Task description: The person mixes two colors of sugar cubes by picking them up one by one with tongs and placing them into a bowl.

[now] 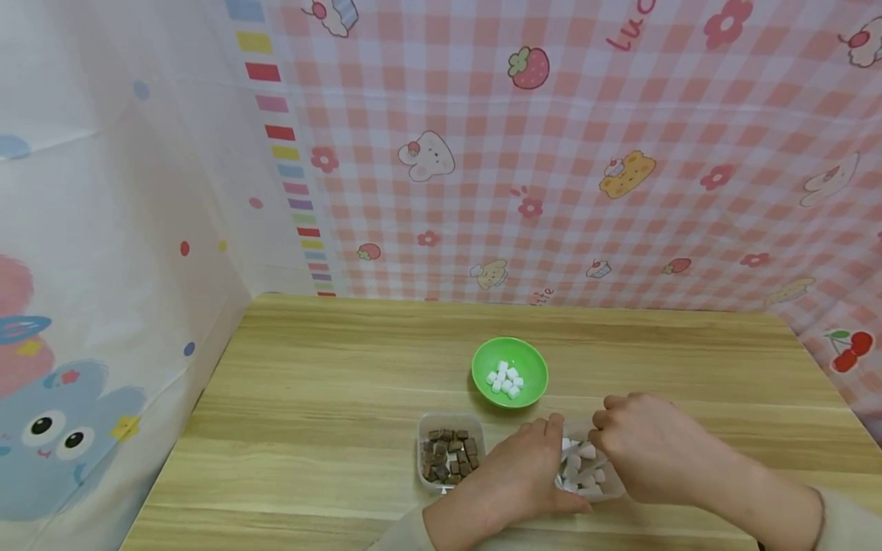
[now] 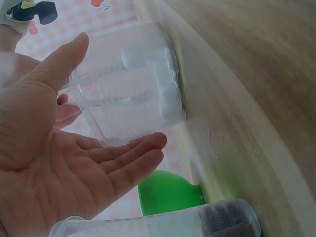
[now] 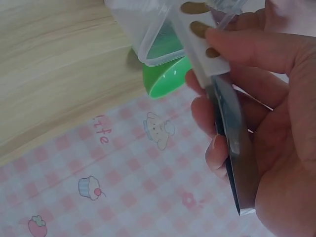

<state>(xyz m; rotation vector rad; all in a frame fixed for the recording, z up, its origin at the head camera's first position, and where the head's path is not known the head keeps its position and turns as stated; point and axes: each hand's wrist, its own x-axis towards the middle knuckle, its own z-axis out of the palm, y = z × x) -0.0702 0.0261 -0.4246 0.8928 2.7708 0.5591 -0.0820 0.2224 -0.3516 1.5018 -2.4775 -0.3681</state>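
My left hand [image 1: 513, 471] holds a clear plastic container [image 2: 123, 84], thumb on one side and fingers along the other. Small white pieces [image 1: 586, 473] lie in the container's bottom. In my right hand [image 1: 654, 451] are metal tongs [image 3: 232, 128] with white, gold-dotted arms, pinched between thumb and fingers. Their white end points over the container's rim; the tips are hidden in the right wrist view. Just beyond stands a green bowl [image 1: 534, 375] with several white cubes [image 1: 506, 379] in it.
A second clear container [image 1: 422, 463] with brown cubes [image 1: 458, 459] stands left of my left hand, partly behind that wrist. The wooden table [image 1: 310, 398] ends at a pink checked cloth [image 1: 468, 207] at the back, with a white printed cloth [image 1: 151, 176] on the left.
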